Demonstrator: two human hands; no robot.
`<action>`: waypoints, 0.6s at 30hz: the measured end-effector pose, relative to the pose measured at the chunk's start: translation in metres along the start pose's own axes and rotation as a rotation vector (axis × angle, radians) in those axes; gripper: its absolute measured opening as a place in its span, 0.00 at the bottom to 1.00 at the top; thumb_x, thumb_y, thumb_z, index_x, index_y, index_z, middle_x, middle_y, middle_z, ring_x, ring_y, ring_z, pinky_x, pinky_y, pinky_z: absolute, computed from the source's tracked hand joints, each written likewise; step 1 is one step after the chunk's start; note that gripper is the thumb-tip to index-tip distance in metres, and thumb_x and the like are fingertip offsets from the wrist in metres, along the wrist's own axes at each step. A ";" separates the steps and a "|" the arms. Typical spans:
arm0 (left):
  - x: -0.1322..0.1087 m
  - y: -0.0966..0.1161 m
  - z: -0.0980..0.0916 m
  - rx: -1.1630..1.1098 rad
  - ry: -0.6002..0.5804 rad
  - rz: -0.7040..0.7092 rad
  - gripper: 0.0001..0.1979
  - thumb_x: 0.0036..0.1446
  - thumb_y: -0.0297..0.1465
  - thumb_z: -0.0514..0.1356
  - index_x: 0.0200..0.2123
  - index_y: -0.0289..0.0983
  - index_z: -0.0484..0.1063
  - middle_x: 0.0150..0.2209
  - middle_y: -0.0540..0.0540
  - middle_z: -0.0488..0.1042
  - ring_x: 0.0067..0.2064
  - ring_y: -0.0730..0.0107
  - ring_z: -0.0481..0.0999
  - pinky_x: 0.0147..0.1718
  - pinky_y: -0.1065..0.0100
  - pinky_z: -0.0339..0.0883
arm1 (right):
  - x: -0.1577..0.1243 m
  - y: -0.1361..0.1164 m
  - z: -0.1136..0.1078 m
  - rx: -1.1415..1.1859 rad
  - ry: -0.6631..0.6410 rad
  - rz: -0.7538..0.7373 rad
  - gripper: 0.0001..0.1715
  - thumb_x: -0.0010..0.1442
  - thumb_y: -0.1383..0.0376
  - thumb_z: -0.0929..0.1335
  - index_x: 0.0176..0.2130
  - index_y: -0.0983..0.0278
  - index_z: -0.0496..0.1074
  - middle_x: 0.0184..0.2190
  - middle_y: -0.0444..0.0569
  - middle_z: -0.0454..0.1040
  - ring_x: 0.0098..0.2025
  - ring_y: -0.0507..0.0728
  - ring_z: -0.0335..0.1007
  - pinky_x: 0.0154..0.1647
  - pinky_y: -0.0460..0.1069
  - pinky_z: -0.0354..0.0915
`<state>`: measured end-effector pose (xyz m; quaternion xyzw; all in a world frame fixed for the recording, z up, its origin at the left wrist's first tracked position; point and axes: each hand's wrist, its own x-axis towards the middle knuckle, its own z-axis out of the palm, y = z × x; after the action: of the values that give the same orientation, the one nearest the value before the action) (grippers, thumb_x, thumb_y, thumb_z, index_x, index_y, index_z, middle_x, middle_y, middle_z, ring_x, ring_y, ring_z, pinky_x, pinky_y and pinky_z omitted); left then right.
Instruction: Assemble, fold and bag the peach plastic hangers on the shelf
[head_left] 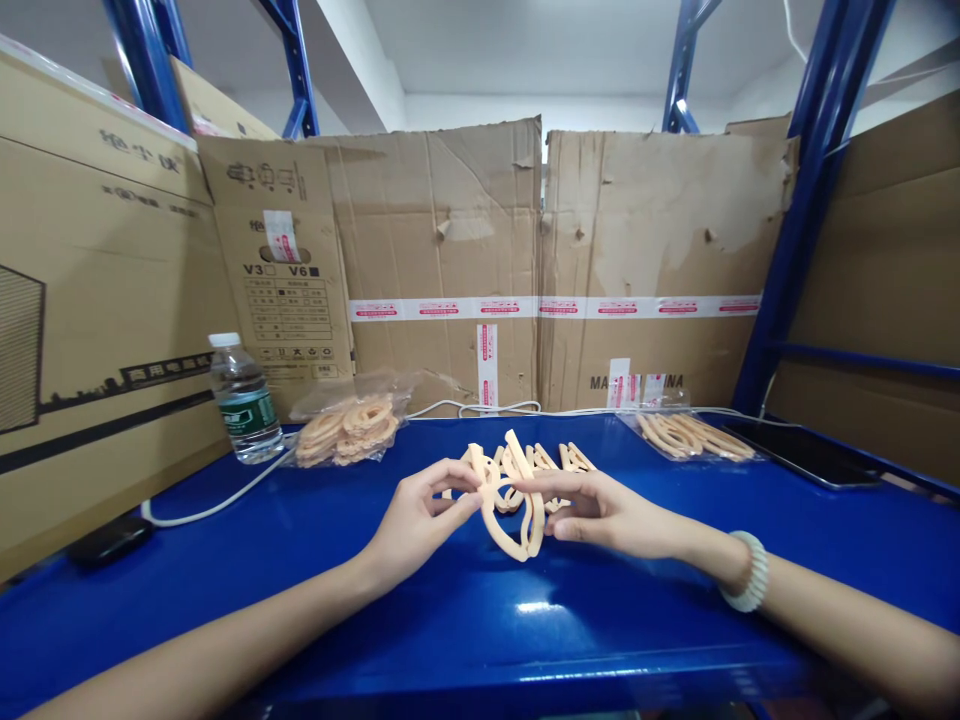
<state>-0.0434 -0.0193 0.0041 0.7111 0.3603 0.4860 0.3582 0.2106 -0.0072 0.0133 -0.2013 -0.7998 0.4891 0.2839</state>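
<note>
We logged one pale curved frame (492, 519), long axis roughly upright, directly between both hands: left edge pinched by the left hand (420, 512), right edge touching the right hand (604, 512), whose grip we could not tell.

near side — blue tabletop (622, 620) free | ahead — wooden pieces (576, 459) | left: bottle (246, 405)

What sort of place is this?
Probably a storeroom or small workshop, with a makeshift work surface: blue metal uprights frame a blue tabletop, and cardboard sheets with printed tape stand behind it.
</note>
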 end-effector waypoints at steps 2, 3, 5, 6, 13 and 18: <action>-0.001 0.001 0.000 0.011 -0.072 0.027 0.11 0.55 0.34 0.61 0.41 0.37 0.72 0.44 0.44 0.74 0.48 0.61 0.74 0.46 0.61 0.72 | 0.000 0.000 0.000 -0.016 0.015 -0.011 0.28 0.58 0.59 0.70 0.57 0.56 0.66 0.62 0.52 0.61 0.60 0.61 0.61 0.57 0.58 0.62; -0.001 0.001 0.000 -0.004 -0.118 0.031 0.13 0.55 0.33 0.61 0.44 0.37 0.72 0.48 0.43 0.73 0.51 0.60 0.73 0.50 0.60 0.70 | 0.000 0.000 0.000 -0.032 0.021 -0.015 0.28 0.58 0.59 0.70 0.57 0.56 0.66 0.61 0.52 0.61 0.60 0.61 0.61 0.57 0.58 0.62; -0.001 0.002 0.000 -0.049 -0.203 0.014 0.17 0.56 0.33 0.61 0.49 0.38 0.69 0.52 0.42 0.71 0.53 0.59 0.72 0.52 0.58 0.68 | -0.001 -0.002 0.000 -0.040 0.031 -0.016 0.28 0.58 0.59 0.70 0.57 0.57 0.67 0.61 0.53 0.62 0.61 0.61 0.59 0.57 0.57 0.61; -0.001 0.002 0.000 -0.067 -0.229 -0.005 0.19 0.55 0.33 0.61 0.51 0.38 0.67 0.52 0.41 0.71 0.53 0.58 0.72 0.52 0.57 0.68 | -0.001 -0.003 0.000 -0.025 0.032 -0.012 0.28 0.58 0.59 0.70 0.57 0.58 0.67 0.61 0.54 0.62 0.61 0.61 0.59 0.57 0.58 0.61; -0.003 0.005 -0.002 -0.125 -0.302 -0.068 0.24 0.56 0.35 0.61 0.56 0.39 0.62 0.53 0.39 0.72 0.55 0.57 0.71 0.56 0.55 0.64 | -0.002 -0.006 0.000 0.041 0.009 -0.004 0.24 0.59 0.60 0.69 0.54 0.60 0.67 0.58 0.53 0.65 0.60 0.59 0.60 0.60 0.58 0.58; -0.005 0.004 -0.001 -0.120 -0.412 0.003 0.28 0.57 0.33 0.61 0.60 0.41 0.57 0.60 0.39 0.64 0.60 0.57 0.64 0.61 0.53 0.56 | -0.002 -0.009 0.003 0.126 -0.025 0.038 0.24 0.59 0.59 0.70 0.54 0.59 0.67 0.56 0.54 0.67 0.58 0.59 0.64 0.52 0.54 0.65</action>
<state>-0.0453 -0.0249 0.0058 0.7733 0.2488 0.3517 0.4652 0.2101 -0.0144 0.0198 -0.1921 -0.7669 0.5461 0.2768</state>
